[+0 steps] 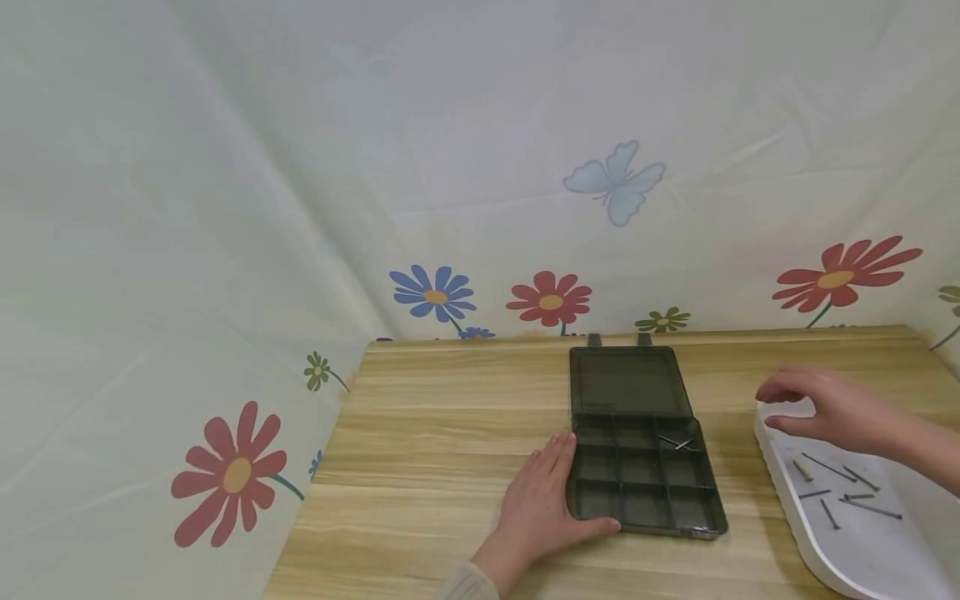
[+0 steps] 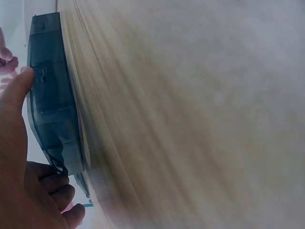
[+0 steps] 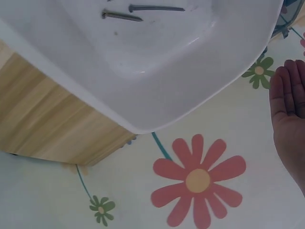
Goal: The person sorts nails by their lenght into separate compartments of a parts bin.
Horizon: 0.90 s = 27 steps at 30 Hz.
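A pale flowered cloth (image 1: 450, 167) rose behind the wooden table (image 1: 420, 400), which carried a white tray (image 3: 143, 105) on the right and, left of it, a dark nine-compartment box (image 1: 641, 465) with its lid (image 1: 628, 379) folded back, away from the person. The left hand (image 1: 536, 500) lay against the box's near left corner, fingers touching the left side, thumb spread wide along the near edge. The right hand (image 1: 840, 408) was over the tray's far left corner, its fingers curved and the thumb parted from them by a modest gap; whether something tiny sat at the fingertips was hard to tell. Several loose metal fasteners (image 3: 157, 8) lay in the tray, nearer the person than those fingers, and two thin crossed pieces (image 1: 682, 445) sat in the box's far right compartment.
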Each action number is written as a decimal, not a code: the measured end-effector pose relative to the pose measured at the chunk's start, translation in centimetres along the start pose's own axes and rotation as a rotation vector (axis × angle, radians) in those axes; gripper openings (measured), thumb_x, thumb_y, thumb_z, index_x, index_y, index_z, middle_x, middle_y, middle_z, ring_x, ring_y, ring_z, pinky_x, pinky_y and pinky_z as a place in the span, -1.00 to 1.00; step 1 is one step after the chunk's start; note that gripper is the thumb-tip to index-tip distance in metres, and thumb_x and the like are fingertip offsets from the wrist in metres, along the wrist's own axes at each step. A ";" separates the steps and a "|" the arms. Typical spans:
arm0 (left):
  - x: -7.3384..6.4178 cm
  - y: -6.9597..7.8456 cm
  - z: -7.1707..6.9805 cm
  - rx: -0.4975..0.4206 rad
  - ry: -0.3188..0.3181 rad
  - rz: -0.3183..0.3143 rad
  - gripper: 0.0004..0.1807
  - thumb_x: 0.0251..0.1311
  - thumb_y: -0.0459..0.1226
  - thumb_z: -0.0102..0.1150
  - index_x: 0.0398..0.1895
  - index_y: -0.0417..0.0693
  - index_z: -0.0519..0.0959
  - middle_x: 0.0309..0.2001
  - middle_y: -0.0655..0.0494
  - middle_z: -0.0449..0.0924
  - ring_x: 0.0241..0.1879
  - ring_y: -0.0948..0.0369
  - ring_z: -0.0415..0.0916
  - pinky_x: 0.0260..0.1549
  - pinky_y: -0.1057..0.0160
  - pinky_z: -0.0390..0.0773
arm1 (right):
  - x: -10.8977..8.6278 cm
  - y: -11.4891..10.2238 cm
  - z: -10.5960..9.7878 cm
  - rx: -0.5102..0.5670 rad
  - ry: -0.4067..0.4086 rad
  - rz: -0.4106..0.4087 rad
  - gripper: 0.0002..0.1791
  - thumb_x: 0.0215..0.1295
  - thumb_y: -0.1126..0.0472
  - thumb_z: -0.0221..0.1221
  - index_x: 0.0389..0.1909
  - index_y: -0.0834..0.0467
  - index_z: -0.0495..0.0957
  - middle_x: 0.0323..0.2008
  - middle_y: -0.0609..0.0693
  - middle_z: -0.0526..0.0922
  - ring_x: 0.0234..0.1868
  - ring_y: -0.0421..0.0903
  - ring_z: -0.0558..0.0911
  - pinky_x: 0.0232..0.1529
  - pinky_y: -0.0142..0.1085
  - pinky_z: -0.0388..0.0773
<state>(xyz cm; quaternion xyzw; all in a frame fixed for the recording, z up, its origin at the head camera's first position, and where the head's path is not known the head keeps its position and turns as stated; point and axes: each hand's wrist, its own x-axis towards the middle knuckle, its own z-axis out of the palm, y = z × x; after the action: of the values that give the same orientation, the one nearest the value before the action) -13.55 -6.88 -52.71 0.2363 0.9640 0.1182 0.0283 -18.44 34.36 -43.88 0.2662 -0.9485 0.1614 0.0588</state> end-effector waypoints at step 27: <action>-0.1 -0.2 0.1 0.004 0.014 0.003 0.36 0.09 0.65 0.06 0.74 -0.05 0.09 0.71 0.09 0.10 0.67 0.16 0.07 0.61 0.09 0.21 | -4.3 2.0 2.5 -0.008 -0.140 0.213 -0.62 0.06 0.06 0.63 -0.21 0.15 0.74 -0.27 -0.17 0.72 -0.30 -0.22 0.68 -0.21 -0.21 0.78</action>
<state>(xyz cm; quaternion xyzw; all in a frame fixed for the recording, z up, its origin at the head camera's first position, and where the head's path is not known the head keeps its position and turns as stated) -13.53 -7.06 -52.89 0.2370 0.9641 0.1181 0.0210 -15.91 37.18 -47.57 0.1743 -0.9738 0.1440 -0.0238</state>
